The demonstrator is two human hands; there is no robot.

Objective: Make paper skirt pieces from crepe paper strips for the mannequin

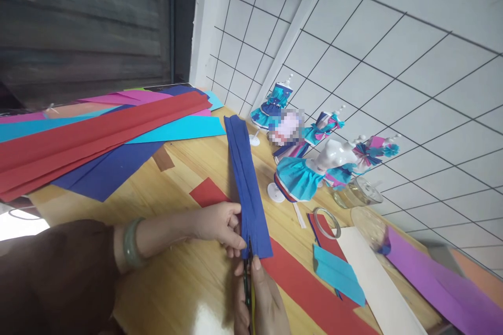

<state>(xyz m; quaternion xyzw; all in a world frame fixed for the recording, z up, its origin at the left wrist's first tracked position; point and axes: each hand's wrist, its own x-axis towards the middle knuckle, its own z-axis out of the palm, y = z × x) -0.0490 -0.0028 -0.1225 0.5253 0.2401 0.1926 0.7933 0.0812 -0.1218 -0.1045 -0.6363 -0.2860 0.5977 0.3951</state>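
Observation:
A long folded strip of dark blue crepe-like paper (247, 183) stretches away from me over the wooden table. My left hand (222, 225) pinches its left edge near the close end. In my right hand (261, 298) is a pair of scissors (248, 272) with dark blades and a bit of yellow at the handle. The blades lie at the near end of the blue strip, and I cannot make out how far they are parted. Under and beside the strip lies a red paper strip (310, 288).
Long coloured sheets, with a red one (118, 136) on top, pile up at the left. Small mannequins, one in a turquoise skirt (301, 175), stand by the tiled wall. Nearby are a tape roll (327, 223), a glass jar (359, 192), a turquoise piece (338, 275) and purple paper (440, 282).

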